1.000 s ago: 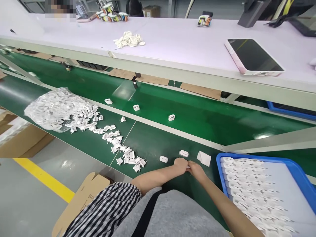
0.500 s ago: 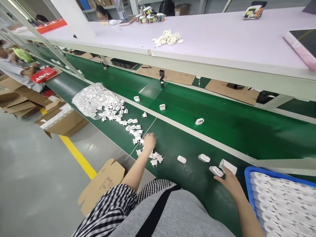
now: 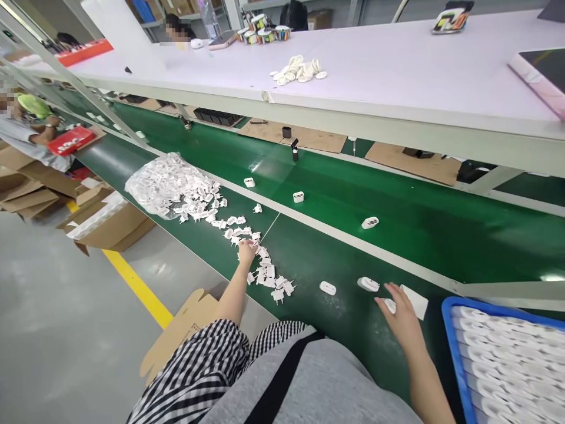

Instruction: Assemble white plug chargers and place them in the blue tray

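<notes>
My left hand (image 3: 247, 252) is among the loose white two-pin plug pieces (image 3: 266, 272), its fingers pinched at one of them, partly hidden by the fingertips. Toward the right, my right hand (image 3: 401, 318) is over a white oval housing (image 3: 390, 305), thumb and fingers apart around it. The hand covers much of this housing, so contact is unclear. Just beyond the fingers lies a flat white card-like piece (image 3: 415, 301). Two more white oval housings lie left of that hand: one close by (image 3: 368, 284), another farther left (image 3: 328, 288).
A plastic bag of plug pieces (image 3: 163, 182) lies at left on the green bench. Several white housings, one at the right (image 3: 369, 222), sit on the green belt. A blue tray (image 3: 454, 347) holds rows of white parts. Above runs a shelf (image 3: 375, 76).
My left hand has moved left and slightly farther away along the plug pieces. My right hand has shifted left, over the nearest housing. The housings on the belt have moved right.
</notes>
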`<state>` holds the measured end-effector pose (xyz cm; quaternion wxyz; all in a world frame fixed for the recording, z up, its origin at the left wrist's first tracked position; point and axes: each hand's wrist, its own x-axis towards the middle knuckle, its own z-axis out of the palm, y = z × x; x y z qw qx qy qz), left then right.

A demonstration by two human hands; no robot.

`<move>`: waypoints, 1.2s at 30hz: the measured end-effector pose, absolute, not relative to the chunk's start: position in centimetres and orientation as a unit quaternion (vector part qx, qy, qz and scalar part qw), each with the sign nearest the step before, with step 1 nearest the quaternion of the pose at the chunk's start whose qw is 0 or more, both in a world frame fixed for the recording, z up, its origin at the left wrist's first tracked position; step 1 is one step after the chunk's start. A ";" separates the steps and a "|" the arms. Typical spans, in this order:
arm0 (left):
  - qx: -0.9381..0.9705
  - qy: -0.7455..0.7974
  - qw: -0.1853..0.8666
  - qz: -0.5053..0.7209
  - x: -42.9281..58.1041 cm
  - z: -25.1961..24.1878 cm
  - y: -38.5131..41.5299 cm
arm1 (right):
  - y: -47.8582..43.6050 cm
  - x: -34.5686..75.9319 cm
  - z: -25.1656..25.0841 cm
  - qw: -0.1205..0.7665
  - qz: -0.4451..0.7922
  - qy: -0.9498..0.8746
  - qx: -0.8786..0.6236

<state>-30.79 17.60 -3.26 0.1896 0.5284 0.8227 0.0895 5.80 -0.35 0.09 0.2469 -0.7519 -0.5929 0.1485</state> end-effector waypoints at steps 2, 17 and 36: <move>0.498 0.832 0.226 0.093 -30.8 -3.2 17.8 | 0.1 4.3 0.1 0.256 0.185 -0.603 -0.733; 0.688 0.399 0.585 0.159 -8.5 3.9 11.3 | 2.8 2.0 1.0 0.550 0.540 -0.277 -0.574; 0.852 0.411 0.318 -0.065 12.4 -0.4 21.7 | -3.5 11.0 1.0 0.585 0.379 -0.145 -0.702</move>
